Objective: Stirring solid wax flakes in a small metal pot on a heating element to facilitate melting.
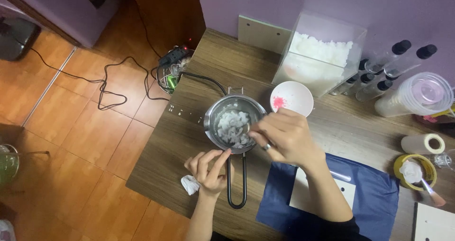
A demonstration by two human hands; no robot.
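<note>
At frame centre, a small metal pot [233, 125] of white chunks [232, 127] sits on the wooden surface [199, 84]. The right hand [284, 136] reaches over its rim, fingers pinched; what they grip cannot be told. The left hand [208, 167] clenches white tissue [190, 184] beside the black handle [237, 181].
</note>
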